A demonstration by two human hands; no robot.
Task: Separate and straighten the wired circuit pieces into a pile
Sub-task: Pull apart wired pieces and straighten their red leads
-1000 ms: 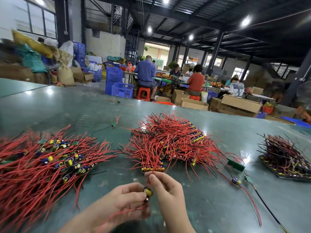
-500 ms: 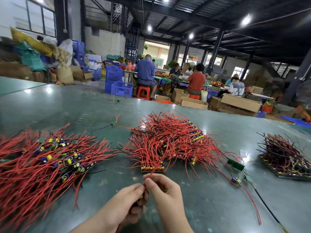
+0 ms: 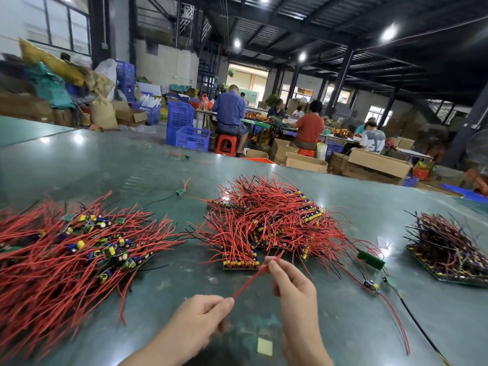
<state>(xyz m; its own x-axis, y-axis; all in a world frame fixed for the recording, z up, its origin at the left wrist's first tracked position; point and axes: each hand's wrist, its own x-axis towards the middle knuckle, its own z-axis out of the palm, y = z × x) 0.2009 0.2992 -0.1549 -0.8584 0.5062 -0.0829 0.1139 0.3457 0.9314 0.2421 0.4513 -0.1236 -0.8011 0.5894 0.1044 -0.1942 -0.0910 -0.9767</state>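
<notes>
Both hands work low in the view over a glossy green worktop. The left hand pinches one end of a red wire between thumb and forefinger, its other fingers curled under. The right hand pinches the same wire higher up, near its far end, so the wire runs taut and straight on a slant between the two — lower at the left, higher at the right. Whether a circuit board hangs from it cannot be told (motion blur smears the left hand).

To the left lies a broad sorted pile of wired pieces, their red leads fanned outward and small boards with yellow and blue parts gathered at its middle. Beyond the hands sits a tangled heap of red-wired boards. At the right edge rests a darker stack — boards with black and red leads. A green board lies between the heap and that stack, and a lone wired piece sits farther back.
</notes>
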